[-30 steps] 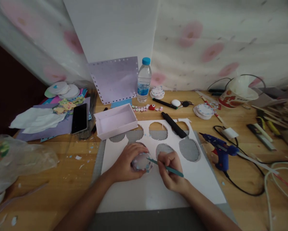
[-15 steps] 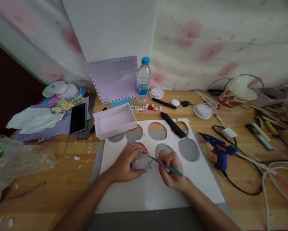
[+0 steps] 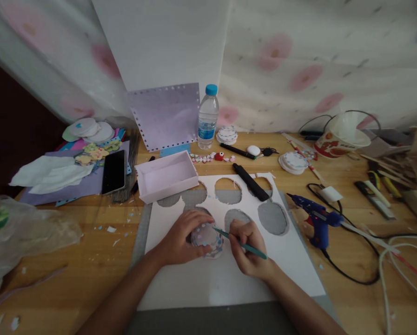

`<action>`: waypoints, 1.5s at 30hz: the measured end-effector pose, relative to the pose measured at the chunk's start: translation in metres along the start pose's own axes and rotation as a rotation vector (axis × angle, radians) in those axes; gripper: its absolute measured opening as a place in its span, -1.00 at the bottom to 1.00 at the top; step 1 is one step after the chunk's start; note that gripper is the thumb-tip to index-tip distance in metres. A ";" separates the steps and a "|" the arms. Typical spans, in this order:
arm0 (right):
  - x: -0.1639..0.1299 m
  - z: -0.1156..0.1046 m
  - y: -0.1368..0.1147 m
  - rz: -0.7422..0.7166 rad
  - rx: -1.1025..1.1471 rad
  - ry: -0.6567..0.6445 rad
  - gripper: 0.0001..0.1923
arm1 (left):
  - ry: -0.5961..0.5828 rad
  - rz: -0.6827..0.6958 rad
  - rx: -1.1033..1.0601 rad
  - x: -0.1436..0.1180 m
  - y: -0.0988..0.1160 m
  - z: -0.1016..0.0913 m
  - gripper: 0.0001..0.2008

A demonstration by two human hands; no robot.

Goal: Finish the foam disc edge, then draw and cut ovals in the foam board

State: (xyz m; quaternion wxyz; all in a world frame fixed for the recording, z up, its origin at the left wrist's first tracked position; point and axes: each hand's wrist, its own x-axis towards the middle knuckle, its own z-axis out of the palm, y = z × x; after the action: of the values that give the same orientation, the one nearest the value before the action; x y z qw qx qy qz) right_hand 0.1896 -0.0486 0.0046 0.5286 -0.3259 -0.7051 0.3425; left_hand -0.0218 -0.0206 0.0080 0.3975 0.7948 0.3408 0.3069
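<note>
The fingers of the left hand point(image 3: 184, 239) are curled around a round piece point(image 3: 207, 237) with a coloured, spotted rim, the thumb on its near side and the other fingers along its far side. The right hand point(image 3: 248, 246) pinches a slim teal tool point(image 3: 255, 251) between thumb and fingers; its tip points left and reaches the right part of the round piece, though whether it touches cannot be told.

Both hands are over a white sheet point(image 3: 299, 272) cut with large round holes, which lies on a grey mat point(image 3: 201, 322) at the middle of the worktop point(image 3: 96, 274), toward its near edge. A black pen-like tool point(image 3: 250, 182) lies across the far edge of the sheet, and a shallow pale box point(image 3: 168, 175) sits at the sheet's far left corner.

Farther out, a purple sheet point(image 3: 166, 116) stands tilted near the worktop's far edge, with a water bottle point(image 3: 208, 116) upright just beside it. Right of the bottle is a stack of round pieces point(image 3: 227, 135). Toward the worktop's right edge, a blue glue gun point(image 3: 320, 218) lies beside the white sheet. Toward the left edge, a phone point(image 3: 114, 171) rests near papers, and a clear plastic bag point(image 3: 51, 228) lies nearer.
</note>
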 end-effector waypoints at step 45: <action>-0.006 -0.003 0.003 0.024 0.019 0.078 -0.81 | 0.014 0.060 -0.051 -0.004 0.000 -0.002 -0.39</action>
State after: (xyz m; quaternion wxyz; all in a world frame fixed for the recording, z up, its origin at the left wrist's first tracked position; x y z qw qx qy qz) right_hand 0.1943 -0.0516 -0.0003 0.5547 -0.3422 -0.6767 0.3425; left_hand -0.0256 -0.0234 0.0079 0.4060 0.7919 0.3118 0.3330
